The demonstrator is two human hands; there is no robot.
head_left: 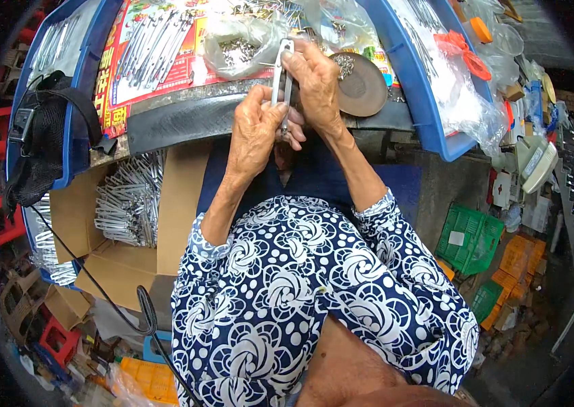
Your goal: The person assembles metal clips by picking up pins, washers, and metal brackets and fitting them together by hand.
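Note:
A slim silvery metal strip (277, 85) with a hole near its top end stands nearly upright between my hands, above the table's front edge. My left hand (251, 132) is closed round its lower part, the thumb lying against it. Near the top end, my right hand (315, 85) pinches the same strip between thumb and fingers; its lower fingers are partly hidden. Just beyond sits an open clear plastic bag (215, 54) of small metal pieces. Beside my right hand is a round brown dish (367, 98) with small shiny parts (345, 66) at its rim.
Similar strips (154, 51) lie on a red and yellow printed sheet (116, 102). Blue trays (444, 139) flank the table. Below left, a cardboard box (181, 197) holds many more strips. A black strapped bag (42, 136) hangs at left; green crates (470, 237) stand at right.

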